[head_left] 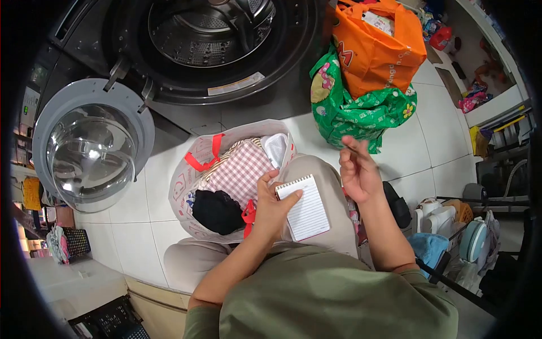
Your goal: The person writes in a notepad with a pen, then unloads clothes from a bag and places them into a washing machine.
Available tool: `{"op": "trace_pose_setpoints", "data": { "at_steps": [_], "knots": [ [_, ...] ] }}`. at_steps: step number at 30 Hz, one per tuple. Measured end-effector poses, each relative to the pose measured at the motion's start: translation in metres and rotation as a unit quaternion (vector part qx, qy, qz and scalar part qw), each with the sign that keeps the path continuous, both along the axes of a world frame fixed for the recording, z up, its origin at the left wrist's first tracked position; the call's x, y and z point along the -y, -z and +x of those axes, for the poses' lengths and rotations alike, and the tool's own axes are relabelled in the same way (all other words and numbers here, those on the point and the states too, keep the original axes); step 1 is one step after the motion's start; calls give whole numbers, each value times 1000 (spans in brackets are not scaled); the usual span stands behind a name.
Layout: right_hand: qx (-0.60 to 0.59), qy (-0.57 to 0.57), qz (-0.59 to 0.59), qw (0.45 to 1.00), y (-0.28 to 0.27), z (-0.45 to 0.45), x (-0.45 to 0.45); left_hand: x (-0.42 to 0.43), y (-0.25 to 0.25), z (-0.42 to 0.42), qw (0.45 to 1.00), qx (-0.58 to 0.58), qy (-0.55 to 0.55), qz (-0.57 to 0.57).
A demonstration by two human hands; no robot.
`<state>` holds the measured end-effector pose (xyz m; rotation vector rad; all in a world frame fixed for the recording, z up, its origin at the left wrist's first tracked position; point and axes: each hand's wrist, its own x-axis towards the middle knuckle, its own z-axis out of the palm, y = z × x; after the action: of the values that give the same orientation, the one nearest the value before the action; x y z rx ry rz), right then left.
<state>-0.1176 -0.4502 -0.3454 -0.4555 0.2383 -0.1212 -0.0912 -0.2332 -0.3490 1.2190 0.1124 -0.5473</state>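
Head view: left hand clamps pad, thumb on top; right hand raised, fingers bent, slightly apart. Pad likely light, bendy, tearable; wire edge seems firmest hold.

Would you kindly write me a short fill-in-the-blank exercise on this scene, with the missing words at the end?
The hand holding the lined notepad is the person's ____ one.
The round washing machine door stands ____.
The flower-printed bag, just below the orange bag in the picture, is coloured ____.
The white bag holding the checked cloth has straps coloured ____.

Missing words: left; open; green; red.
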Motion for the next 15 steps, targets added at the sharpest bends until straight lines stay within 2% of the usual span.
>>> {"op": "trace_pose_setpoints", "data": {
  "at_steps": [2,6,10,13,15],
  "knots": [
    [66,-13,119,991,4,-15,-8,0,0,4,997,-69,0,-28],
    [176,-29,-34,983,22,-18,-42,5,-6,4,991,-127,23,-29],
    [29,38,-191,980,14,-17,-64,10,-13,3,992,-111,51,-21],
    [-48,64,-215,973,-5,-12,-71,10,-16,7,988,-139,62,-17],
    [-50,89,-354,930,8,-10,-66,10,-12,8,990,-127,60,10]
  ]
}}
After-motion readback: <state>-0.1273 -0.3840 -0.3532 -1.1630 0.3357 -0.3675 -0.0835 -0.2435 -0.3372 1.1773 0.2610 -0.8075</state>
